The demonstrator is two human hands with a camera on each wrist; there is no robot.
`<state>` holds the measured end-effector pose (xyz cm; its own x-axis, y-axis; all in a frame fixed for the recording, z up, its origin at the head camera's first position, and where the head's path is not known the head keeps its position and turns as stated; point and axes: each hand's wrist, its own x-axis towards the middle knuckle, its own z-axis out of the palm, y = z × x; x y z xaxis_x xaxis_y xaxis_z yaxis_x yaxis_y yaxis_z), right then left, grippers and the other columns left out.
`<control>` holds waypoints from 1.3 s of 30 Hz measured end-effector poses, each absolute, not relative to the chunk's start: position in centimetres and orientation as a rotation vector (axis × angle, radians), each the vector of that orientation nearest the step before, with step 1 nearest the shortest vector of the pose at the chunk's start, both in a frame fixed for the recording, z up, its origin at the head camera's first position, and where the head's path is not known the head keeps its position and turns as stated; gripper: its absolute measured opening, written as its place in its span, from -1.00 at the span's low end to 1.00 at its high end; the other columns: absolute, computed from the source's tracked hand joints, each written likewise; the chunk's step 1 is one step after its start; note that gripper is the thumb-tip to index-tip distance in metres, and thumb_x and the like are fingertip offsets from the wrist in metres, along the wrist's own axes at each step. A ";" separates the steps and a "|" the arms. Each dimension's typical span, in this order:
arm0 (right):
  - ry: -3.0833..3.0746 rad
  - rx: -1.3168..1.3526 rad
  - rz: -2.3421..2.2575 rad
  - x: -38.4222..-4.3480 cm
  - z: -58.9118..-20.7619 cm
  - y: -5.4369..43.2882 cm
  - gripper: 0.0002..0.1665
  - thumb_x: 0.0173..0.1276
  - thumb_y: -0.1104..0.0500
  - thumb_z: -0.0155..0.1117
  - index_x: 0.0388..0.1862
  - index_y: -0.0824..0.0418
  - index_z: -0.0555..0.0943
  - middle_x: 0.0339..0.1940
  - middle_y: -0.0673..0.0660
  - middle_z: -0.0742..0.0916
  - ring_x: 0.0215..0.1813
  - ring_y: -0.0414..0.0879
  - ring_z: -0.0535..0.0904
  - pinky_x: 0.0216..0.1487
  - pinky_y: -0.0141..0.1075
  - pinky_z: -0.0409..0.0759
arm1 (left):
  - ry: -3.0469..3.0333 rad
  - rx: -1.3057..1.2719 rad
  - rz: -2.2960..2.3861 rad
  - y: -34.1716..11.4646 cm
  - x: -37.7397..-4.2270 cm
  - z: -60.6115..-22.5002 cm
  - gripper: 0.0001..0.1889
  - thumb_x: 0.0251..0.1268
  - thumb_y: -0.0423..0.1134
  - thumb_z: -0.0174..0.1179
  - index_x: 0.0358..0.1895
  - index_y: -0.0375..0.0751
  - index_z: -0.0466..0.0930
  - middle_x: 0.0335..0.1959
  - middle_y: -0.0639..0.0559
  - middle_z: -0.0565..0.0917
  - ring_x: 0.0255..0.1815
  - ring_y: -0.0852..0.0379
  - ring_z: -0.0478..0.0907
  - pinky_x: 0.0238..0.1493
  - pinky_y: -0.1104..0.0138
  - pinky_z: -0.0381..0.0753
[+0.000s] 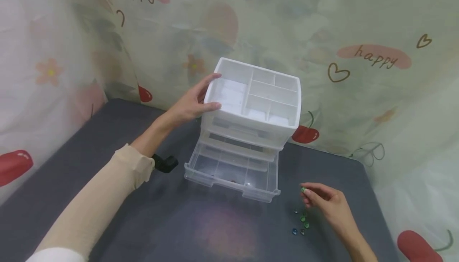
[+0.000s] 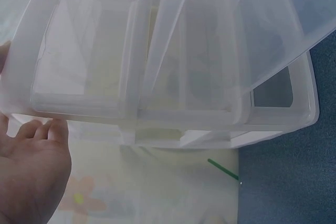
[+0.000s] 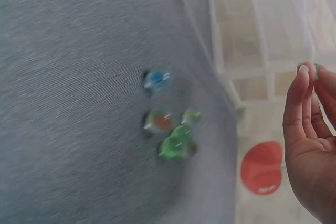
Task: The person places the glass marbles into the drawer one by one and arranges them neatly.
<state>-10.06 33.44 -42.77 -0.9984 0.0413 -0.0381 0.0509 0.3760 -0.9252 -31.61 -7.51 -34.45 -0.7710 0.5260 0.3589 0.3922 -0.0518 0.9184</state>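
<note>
My left hand [image 1: 191,101] grips the upper left side of a white plastic drawer organizer [image 1: 247,120], thumb on its front rim and fingers toward the back. In the left wrist view, fingertips of the left hand [image 2: 37,166] lie along the organizer's side wall [image 2: 184,116]. The clear bottom drawer [image 1: 233,182] is pulled out, with a few tiny items near its front wall. To its right, my right hand [image 1: 331,204] pinches a green glass marble [image 1: 303,189] between thumb and fingertips. Several marbles, including a blue marble [image 3: 157,80] and a green marble [image 3: 172,148], lie below that hand.
The organizer's top tray [image 1: 229,94] is split into several compartments. A black object [image 1: 165,164] lies on the dark table [image 1: 154,218] beside the left forearm. A patterned curtain [image 1: 172,34] hangs behind and at both sides.
</note>
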 end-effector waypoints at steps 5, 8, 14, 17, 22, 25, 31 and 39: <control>2.608 -0.041 -1.754 -10.9 -41.4 32.4 -0.64 0.42 0.15 0.31 0.04 0.41 0.65 -0.20 0.29 0.77 -0.27 -0.01 0.73 -0.23 -0.21 0.68 | 2.080 1.012 1.969 -7.4 -31.5 -34.4 -0.18 0.34 -0.44 0.24 0.58 0.00 0.03 0.58 0.07 0.06 0.47 -0.01 0.19 0.22 0.26 0.39; 2.598 -0.123 -1.759 -11.3 -40.8 31.9 -0.66 0.43 0.18 0.30 0.04 0.41 0.65 -0.20 0.24 0.78 -0.27 -0.04 0.72 -0.23 -0.24 0.67 | 2.075 1.008 1.978 -7.4 -31.4 -34.4 -0.18 0.34 -0.45 0.24 0.58 0.01 0.04 0.58 0.04 0.06 0.47 -0.01 0.19 0.23 0.26 0.38; 2.565 -0.210 -1.785 -11.9 -40.0 30.8 -0.69 0.43 0.23 0.29 0.03 0.42 0.65 -0.21 0.28 0.77 -0.29 -0.06 0.71 -0.24 -0.24 0.67 | 2.079 1.003 1.970 -7.6 -31.5 -34.4 -0.18 0.34 -0.43 0.25 0.58 0.02 0.04 0.58 -0.04 0.06 0.42 -0.03 0.24 0.20 0.27 0.41; 2.561 -0.234 -1.778 -12.2 -39.6 30.3 -0.69 0.43 0.22 0.29 0.04 0.40 0.65 -0.21 0.25 0.78 -0.29 -0.02 0.71 -0.24 -0.22 0.67 | 2.087 0.990 1.971 -7.7 -31.5 -34.4 -0.18 0.34 -0.43 0.25 0.57 0.02 0.05 0.58 -0.04 0.06 0.42 -0.03 0.24 0.20 0.24 0.40; 2.555 -0.280 -1.790 -12.8 -38.9 29.5 -0.71 0.42 0.25 0.29 0.03 0.40 0.66 -0.23 0.18 0.78 -0.31 0.01 0.70 -0.24 -0.21 0.67 | 2.090 1.006 1.967 -7.7 -31.4 -34.4 -0.18 0.33 -0.43 0.26 0.58 0.00 0.05 0.58 0.00 0.06 0.45 -0.02 0.20 0.28 0.18 0.35; 2.553 -0.309 -1.797 -13.1 -38.5 29.0 -0.72 0.42 0.27 0.29 0.03 0.40 0.66 -0.24 0.16 0.78 -0.32 -0.01 0.70 -0.24 -0.22 0.67 | 2.072 1.014 1.975 -7.6 -31.3 -34.3 -0.18 0.33 -0.42 0.26 0.57 0.00 0.05 0.58 0.04 0.06 0.48 -0.02 0.17 0.30 0.16 0.33; 2.530 -0.371 -1.799 -14.2 -38.0 28.1 -0.72 0.41 0.27 0.29 0.03 0.42 0.65 -0.24 0.20 0.77 -0.34 -0.01 0.69 -0.25 -0.22 0.67 | 2.054 1.002 1.989 -7.6 -31.2 -34.3 -0.18 0.34 -0.43 0.25 0.58 0.01 0.05 0.57 0.15 0.05 0.51 0.02 0.12 0.31 0.13 0.31; 2.455 -0.453 -1.816 -15.2 -37.5 26.7 -0.71 0.41 0.28 0.29 0.03 0.43 0.64 -0.21 0.30 0.76 -0.34 -0.05 0.69 -0.26 -0.21 0.67 | 2.064 1.024 1.981 -7.5 -31.4 -34.3 -0.17 0.32 -0.44 0.26 0.57 -0.03 0.05 0.58 0.02 0.06 0.47 -0.01 0.18 0.29 0.18 0.33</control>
